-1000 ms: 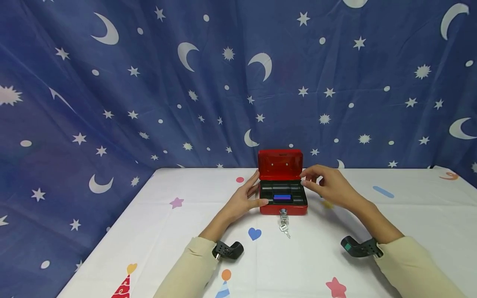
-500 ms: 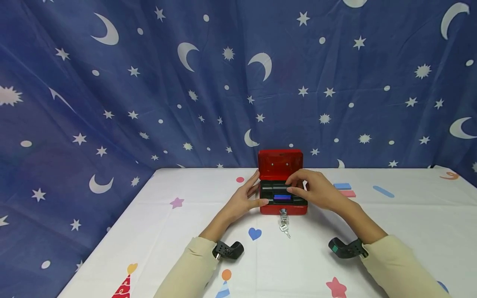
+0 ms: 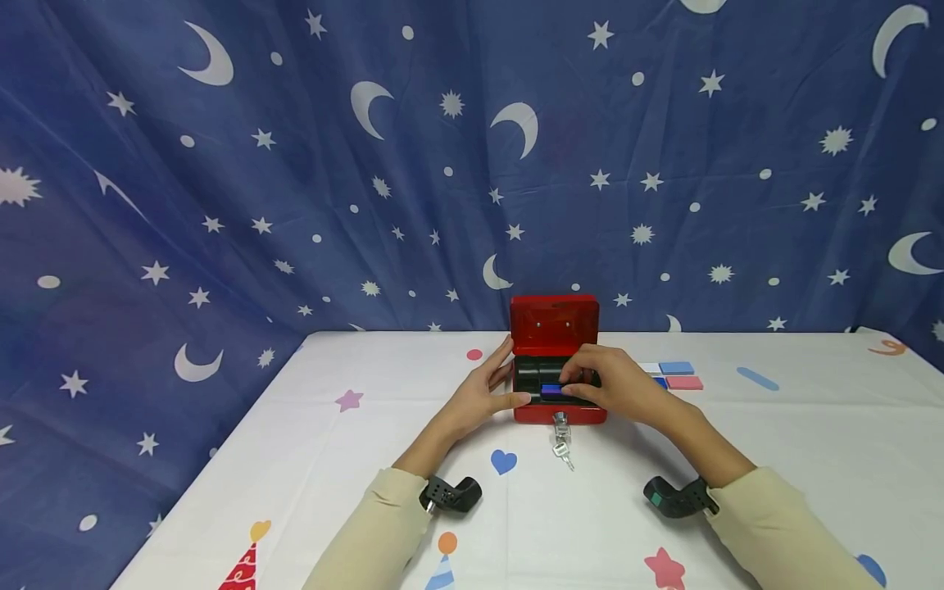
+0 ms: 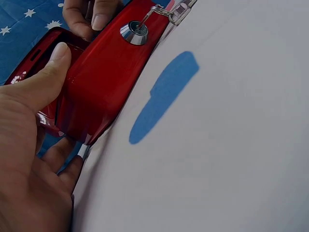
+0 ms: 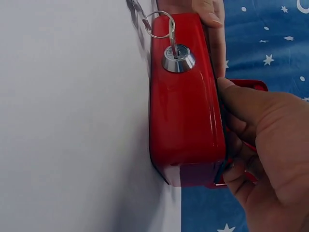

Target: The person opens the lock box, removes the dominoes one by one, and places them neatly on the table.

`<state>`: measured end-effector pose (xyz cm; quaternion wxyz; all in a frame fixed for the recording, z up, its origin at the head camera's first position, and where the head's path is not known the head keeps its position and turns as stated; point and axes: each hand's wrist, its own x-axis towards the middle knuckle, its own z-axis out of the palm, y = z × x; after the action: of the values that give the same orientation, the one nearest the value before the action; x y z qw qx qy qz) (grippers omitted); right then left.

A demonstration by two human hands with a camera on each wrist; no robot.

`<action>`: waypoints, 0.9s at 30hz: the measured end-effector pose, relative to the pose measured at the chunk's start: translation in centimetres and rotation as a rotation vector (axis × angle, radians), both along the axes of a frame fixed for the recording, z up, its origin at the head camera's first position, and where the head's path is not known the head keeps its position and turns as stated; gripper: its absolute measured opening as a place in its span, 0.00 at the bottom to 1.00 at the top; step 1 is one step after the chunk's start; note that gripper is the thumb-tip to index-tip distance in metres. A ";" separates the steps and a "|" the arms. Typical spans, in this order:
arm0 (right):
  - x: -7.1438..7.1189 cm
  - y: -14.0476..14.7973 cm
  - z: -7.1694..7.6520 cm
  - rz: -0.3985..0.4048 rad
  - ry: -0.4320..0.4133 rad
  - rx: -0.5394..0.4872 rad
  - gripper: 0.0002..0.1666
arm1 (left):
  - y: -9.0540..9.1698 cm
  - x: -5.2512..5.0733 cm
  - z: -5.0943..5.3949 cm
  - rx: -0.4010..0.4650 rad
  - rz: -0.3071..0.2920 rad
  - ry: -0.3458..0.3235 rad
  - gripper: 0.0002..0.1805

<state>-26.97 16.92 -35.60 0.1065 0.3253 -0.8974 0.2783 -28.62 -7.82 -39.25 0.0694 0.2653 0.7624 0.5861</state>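
A red cash box [image 3: 569,416] stands on the table with its lid [image 3: 555,325] raised and a black compartment tray [image 3: 527,370] inside. My left hand [image 3: 472,401] grips the box's left side, thumb over the front rim and fingers along the side and back, as the left wrist view [image 4: 36,125] also shows. My right hand [image 3: 615,383] reaches in over the tray's right part and pinches the right end of a blue-purple block [image 3: 551,389]. A key [image 5: 172,36] sits in the front lock [image 5: 177,59], with more keys [image 3: 562,451] hanging from its ring.
Flat blue [image 3: 676,368] and pink [image 3: 684,382] rectangles, with white and darker blue ones partly hidden, lie to the right of the box behind my right hand. A starry blue curtain [image 3: 413,205] hangs behind the white patterned tablecloth [image 3: 590,524].
My right hand has moved left from the box's right edge, over the tray, to the blue-purple block. The coloured rectangles on the right have come into view. My left hand has stayed put.
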 end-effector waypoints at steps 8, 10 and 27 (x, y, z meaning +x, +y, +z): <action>0.1 -0.5 -0.1 -0.049 -0.032 0.019 0.07 | 0.0 -0.1 -0.1 -0.001 0.006 -0.003 0.49; 0.2 -0.6 -0.1 -0.055 -0.028 0.024 0.06 | 0.0 -0.1 -0.1 0.000 0.005 -0.007 0.49; 0.4 -0.9 0.1 -0.077 -0.036 0.019 0.05 | 0.0 1.8 2.6 0.003 -0.048 -0.033 0.49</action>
<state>-26.61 15.98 -35.55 0.0980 0.2866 -0.9136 0.2714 -26.82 -7.85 -36.62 0.0955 0.2738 0.7536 0.5899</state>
